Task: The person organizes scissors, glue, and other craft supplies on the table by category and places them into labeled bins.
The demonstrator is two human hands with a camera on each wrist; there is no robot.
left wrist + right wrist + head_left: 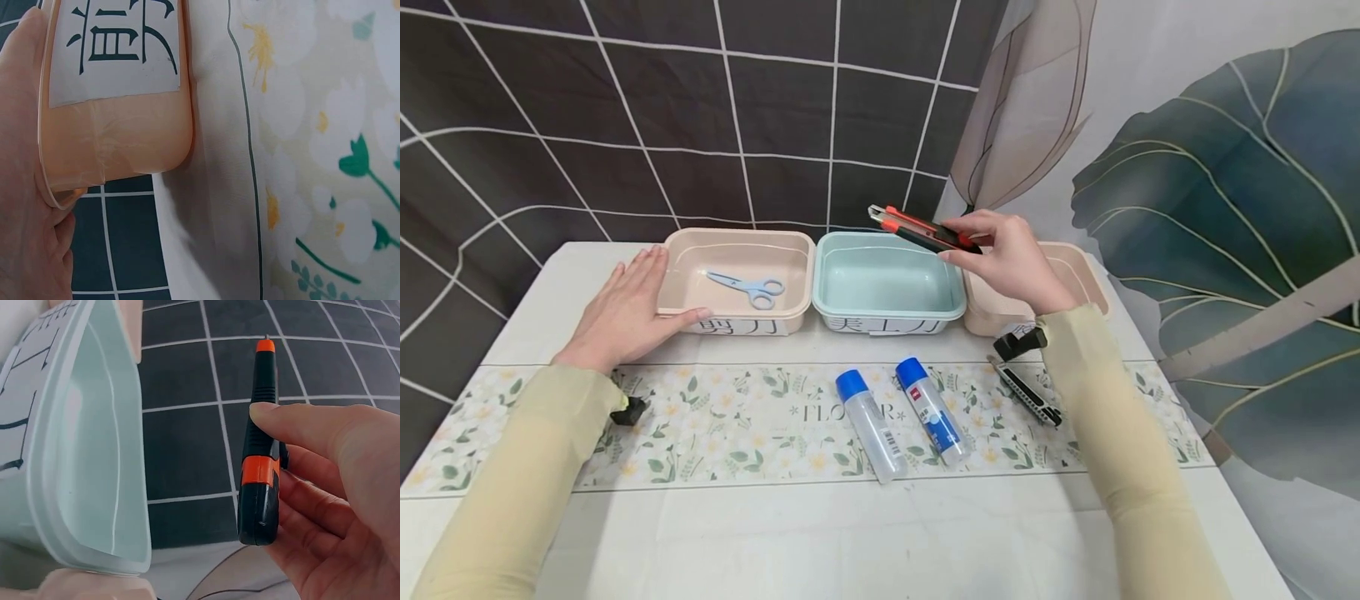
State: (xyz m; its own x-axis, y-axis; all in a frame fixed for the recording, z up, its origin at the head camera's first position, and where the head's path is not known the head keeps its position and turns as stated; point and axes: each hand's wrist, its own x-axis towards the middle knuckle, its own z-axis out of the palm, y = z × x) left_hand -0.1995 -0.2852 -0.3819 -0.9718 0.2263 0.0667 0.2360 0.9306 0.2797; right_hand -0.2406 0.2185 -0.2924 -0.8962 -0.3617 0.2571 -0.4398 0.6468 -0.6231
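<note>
Right hand (1009, 257) of the person is raised, thumb and fingers clamped on a black and red-orange utility knife (934, 238). The knife juts out to the left of the fingers, its metal tip pointing left and slightly far. Thumb and fingers lie on opposite sides of its rear part, and the right wrist view shows it apart from the nearest tray.

Nearer, on the white table (760, 542), a floral-printed strip (715, 442) runs left to right. Near its middle lies a clear plastic tube with a blue cap (874, 433); just to the right lies another blue-capped tube with a blue label (936, 417). Farther right, a slim silver and black knife (1030, 395) lies just beside the right sleeve (1093, 400).

Beyond the strip, three rounded plastic trays stand in a row: a beige left tray (737, 316), a mint-green middle tray (887, 315) and a beige right tray (1092, 279), partly hidden by the right hand. The raised knife is above the far right part of the mint-green one. Light-blue scissors (751, 287) lie in the left tray, whose left end the left hand (625, 308) touches, fingers straight and thumb apart along the near rim. Farthest is a dark, white-gridded backdrop (662, 100).
</note>
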